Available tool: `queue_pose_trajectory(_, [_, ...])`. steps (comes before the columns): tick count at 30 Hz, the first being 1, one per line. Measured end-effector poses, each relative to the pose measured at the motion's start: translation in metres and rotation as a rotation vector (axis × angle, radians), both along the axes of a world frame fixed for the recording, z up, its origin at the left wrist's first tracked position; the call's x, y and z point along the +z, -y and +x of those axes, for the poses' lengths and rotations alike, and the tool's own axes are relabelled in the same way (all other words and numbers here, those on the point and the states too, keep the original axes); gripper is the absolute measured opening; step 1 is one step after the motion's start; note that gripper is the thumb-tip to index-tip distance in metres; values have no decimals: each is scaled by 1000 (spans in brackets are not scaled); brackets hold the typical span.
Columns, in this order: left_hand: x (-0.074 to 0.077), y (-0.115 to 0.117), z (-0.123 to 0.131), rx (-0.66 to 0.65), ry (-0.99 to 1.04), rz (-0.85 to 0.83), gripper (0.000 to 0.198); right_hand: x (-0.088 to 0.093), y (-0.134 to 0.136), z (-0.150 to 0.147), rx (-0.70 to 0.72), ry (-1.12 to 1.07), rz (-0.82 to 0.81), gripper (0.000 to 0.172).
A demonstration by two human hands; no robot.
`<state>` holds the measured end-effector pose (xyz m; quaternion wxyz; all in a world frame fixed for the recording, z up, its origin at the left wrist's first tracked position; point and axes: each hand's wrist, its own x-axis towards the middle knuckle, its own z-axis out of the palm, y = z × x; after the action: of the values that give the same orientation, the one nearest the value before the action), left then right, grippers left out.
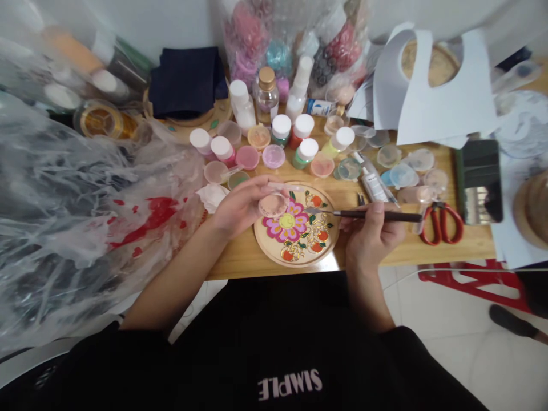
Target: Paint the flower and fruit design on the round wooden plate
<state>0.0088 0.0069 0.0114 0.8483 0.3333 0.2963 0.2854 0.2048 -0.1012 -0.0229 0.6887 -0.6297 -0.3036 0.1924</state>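
Plastic sheeting (85, 251) was far left, bunched beside the desk (237, 260). Left hand (240, 208) was closed on a small cup (273, 205), held over the plaque's left far part. Plaque (297, 225) lay face up at the near edge, between the hands; lidded pots (274, 155) sat far of it. Tool (359, 214) pointed left, tip at the flower's right petals; couldn't tell if it touched. Right hand (374, 237) was clamped on its handle, apart from the left. Handle end was right by the scissors (442, 224); phone (479, 182) further right. My take: step wanted a light load on the tip, cup kept level and close, right wrist braced on the desk, gold outlines respected, scissors shifted clear.
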Motion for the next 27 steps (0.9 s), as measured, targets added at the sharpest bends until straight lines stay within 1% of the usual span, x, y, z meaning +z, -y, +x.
queue_pose_trajectory(5, [-1,0,-1,-2,-10,-9,15,1,-1,-1,-33,7,-13,39])
queue_pose_trajectory(11, [1,0,0,-1,-7,-7,17,0,-1,-1,-19,26,-42,40])
queue_pose_trajectory(21, [1,0,0,-15,2,6,17,0,0,0,-26,-2,3,38])
queue_pose_trajectory(27, [3,0,0,6,0,5,18,0,-1,-1,-20,0,-9,38])
